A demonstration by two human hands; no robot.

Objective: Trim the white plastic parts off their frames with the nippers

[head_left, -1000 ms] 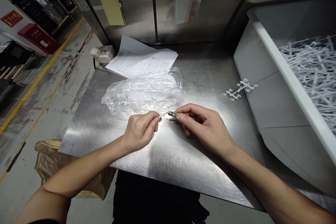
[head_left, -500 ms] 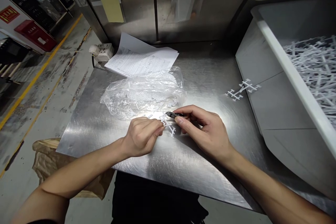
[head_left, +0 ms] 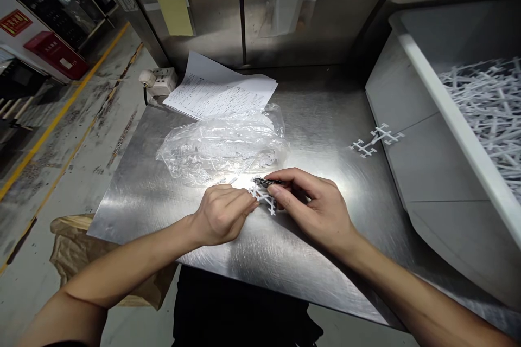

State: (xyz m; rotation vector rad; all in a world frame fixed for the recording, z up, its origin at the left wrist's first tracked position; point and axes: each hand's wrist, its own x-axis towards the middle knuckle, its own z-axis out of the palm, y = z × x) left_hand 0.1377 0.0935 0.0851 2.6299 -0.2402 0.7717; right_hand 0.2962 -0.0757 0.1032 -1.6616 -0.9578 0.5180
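Observation:
My left hand [head_left: 222, 216] pinches a small white plastic sprue [head_left: 264, 198] with cross-shaped branches just above the steel table [head_left: 260, 244]. My right hand [head_left: 315, 206] is closed on a small dark metal cutting tool [head_left: 264, 181], whose tip sits at the sprue. Both hands meet near the table's middle, just in front of a crumpled clear plastic bag [head_left: 222, 146] that holds small white parts.
A second white sprue [head_left: 376, 141] lies at the right beside a large grey bin [head_left: 456, 135] full of white plastic sprues. Printed papers [head_left: 220, 95] and a power strip [head_left: 160, 80] sit at the back left. A brown paper bag [head_left: 93, 260] is on the floor.
The sprue has turned and dropped lower between my hands. Both hands have shifted slightly toward me, and the tool tip has moved down onto the sprue.

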